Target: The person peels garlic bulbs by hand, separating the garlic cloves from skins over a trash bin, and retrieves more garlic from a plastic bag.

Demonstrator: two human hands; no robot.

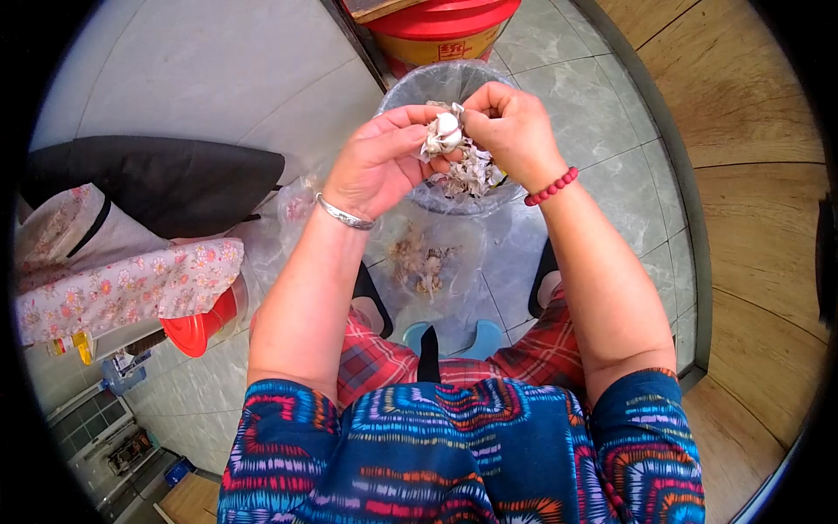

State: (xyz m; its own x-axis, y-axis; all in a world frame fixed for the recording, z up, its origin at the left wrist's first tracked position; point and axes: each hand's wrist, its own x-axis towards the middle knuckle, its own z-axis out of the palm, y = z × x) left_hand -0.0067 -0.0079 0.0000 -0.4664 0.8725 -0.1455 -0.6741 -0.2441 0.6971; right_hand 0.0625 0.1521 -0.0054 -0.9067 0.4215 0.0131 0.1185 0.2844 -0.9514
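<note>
My left hand (381, 157) holds a partly peeled garlic bulb (445, 133) between thumb and fingers, white cloves showing among papery skin. At the bulb's right side, my right hand (513, 127) pinches a bit of its skin between thumb and forefinger. Both hands are over a bin (410, 92) lined with a clear bag. Loose garlic skins (474, 175) lie inside the bin, below the bulb. Nearer to me, a clear plastic bag (463, 240) on the floor has brownish garlic pieces or skins (423, 262) in it.
A red-lidded bucket (445, 22) stands behind the bin. Wooden panels (759, 201) curve along the right. On the left are a black cover (166, 179), a floral cloth (131, 288) and a red container (196, 332). My feet flank the plastic bag.
</note>
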